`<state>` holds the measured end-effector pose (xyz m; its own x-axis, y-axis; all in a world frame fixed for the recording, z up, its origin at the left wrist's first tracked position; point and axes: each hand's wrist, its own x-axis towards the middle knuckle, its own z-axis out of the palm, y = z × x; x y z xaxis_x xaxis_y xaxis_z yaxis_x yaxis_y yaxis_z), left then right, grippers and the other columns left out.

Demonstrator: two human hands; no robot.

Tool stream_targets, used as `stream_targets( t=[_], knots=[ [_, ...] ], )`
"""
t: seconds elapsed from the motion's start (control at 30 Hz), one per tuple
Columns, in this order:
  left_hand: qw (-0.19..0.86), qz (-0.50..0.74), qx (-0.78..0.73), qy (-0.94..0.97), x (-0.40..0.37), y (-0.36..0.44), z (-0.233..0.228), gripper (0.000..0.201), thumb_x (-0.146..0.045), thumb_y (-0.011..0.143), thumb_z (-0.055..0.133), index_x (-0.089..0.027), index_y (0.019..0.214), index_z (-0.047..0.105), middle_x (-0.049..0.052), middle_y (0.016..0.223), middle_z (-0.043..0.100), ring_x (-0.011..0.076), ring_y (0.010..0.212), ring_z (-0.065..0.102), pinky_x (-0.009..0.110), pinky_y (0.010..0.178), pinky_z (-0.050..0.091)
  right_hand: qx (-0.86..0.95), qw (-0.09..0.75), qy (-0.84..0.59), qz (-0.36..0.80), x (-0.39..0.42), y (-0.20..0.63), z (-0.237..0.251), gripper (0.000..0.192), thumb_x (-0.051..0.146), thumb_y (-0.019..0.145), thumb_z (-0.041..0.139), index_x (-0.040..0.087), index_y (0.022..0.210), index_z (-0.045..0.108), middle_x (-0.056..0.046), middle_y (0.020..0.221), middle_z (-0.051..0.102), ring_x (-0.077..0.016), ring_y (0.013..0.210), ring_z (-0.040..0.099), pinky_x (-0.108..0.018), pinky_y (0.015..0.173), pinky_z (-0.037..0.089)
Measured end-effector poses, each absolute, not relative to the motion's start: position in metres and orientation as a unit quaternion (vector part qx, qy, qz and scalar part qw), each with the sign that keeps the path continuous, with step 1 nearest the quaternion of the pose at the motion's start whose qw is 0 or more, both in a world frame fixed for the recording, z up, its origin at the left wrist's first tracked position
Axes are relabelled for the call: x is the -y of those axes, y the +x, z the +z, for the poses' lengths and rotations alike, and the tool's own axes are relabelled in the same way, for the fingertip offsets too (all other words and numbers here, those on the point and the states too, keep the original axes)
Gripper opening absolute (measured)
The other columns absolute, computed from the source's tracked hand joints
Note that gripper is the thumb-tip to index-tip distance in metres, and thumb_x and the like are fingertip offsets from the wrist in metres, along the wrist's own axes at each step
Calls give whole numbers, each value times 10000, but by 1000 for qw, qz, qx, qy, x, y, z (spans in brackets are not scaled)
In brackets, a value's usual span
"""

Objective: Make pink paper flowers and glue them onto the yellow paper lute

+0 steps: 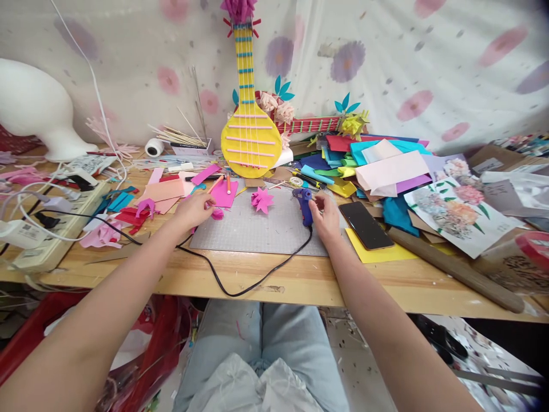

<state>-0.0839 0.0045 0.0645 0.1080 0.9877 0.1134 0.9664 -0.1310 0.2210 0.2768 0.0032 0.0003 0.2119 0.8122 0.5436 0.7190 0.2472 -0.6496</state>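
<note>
My left hand (195, 210) is at the left side of the grey cutting mat (257, 236), its fingers closed on a small rounded piece of magenta paper (217, 213). Beside the mat's right end, my right hand (326, 216) has thumb and fingers apart. Its fingertips are at the back edge of a blue glue gun (304, 205), whose handle is not wrapped by the fingers. A black cord (253, 293) runs from the gun's handle across the table front to the left. Between the hands, a magenta paper flower (261, 200) with pointed petals lies on the mat.
A yellow paper lute (251, 140) stands at the back. Coloured paper sheets (390, 171) are heaped right of it. A phone (366, 225) and a wooden stick (454, 269) lie at the right. At the left is a power strip (60, 234) with tangled cables.
</note>
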Motion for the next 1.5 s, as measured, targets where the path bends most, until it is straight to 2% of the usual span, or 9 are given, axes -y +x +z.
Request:
stream_targets(
  t=[0.13, 0.23, 0.43, 0.6, 0.77, 1.0, 1.27, 1.5],
  knots=[
    [62, 52, -618, 782, -8, -87, 67, 270, -239, 752, 483, -218, 971, 639, 36, 1003, 666, 192, 893, 609, 271, 703, 438, 640, 444, -624, 56, -5, 270, -4, 603, 668, 736, 486, 151, 1043, 538, -127, 911, 636, -241, 825, 583, -405, 759, 462],
    [69, 27, -606, 792, -9, -87, 65, 281, -186, 731, 443, -228, 916, 650, 13, 944, 685, 179, 864, 616, 255, 669, 429, 643, 429, -631, 66, -7, 269, -5, 630, 691, 729, 471, 140, 1028, 544, -140, 901, 634, -248, 813, 586, -418, 757, 464],
    [59, 21, -597, 800, -10, -90, 57, 299, -330, 721, 498, -219, 969, 623, 34, 945, 680, 207, 858, 622, 275, 681, 440, 647, 426, -628, 71, -7, 271, -5, 622, 695, 737, 453, 145, 1014, 544, -145, 907, 635, -253, 825, 592, -423, 764, 465],
    [90, 33, -579, 810, -10, -95, 57, 287, -287, 682, 531, -209, 948, 607, 36, 970, 667, 198, 891, 608, 268, 716, 446, 654, 425, -623, 67, -7, 271, -6, 597, 686, 744, 454, 152, 996, 548, -146, 912, 637, -259, 829, 590, -428, 763, 464],
    [109, 45, -572, 812, -10, -96, 59, 265, -357, 711, 524, -209, 910, 616, 38, 954, 665, 198, 885, 605, 272, 707, 442, 655, 415, -628, 64, -7, 271, -6, 600, 679, 748, 451, 143, 1002, 549, -154, 925, 638, -264, 850, 591, -432, 783, 461],
    [126, 51, -576, 806, -11, -97, 62, 253, -327, 714, 515, -209, 892, 651, 25, 912, 694, 178, 829, 617, 250, 687, 442, 656, 413, -629, 60, -7, 271, -6, 589, 683, 751, 434, 150, 975, 547, -156, 921, 638, -275, 869, 587, -443, 792, 456],
    [173, 84, -558, 807, -21, -105, 57, 177, -332, 689, 533, -233, 740, 671, -13, 856, 720, 168, 823, 621, 240, 718, 460, 658, 409, -629, 60, -8, 272, -7, 562, 659, 767, 430, 150, 972, 551, -162, 944, 639, -273, 876, 588, -440, 795, 455],
    [197, 105, -571, 790, -27, -110, 52, 155, -351, 661, 553, -240, 692, 656, -1, 825, 721, 181, 797, 638, 270, 718, 468, 657, 414, -628, 55, -9, 272, -8, 546, 652, 780, 420, 159, 970, 556, -155, 942, 642, -270, 857, 588, -440, 791, 451]
  ],
)
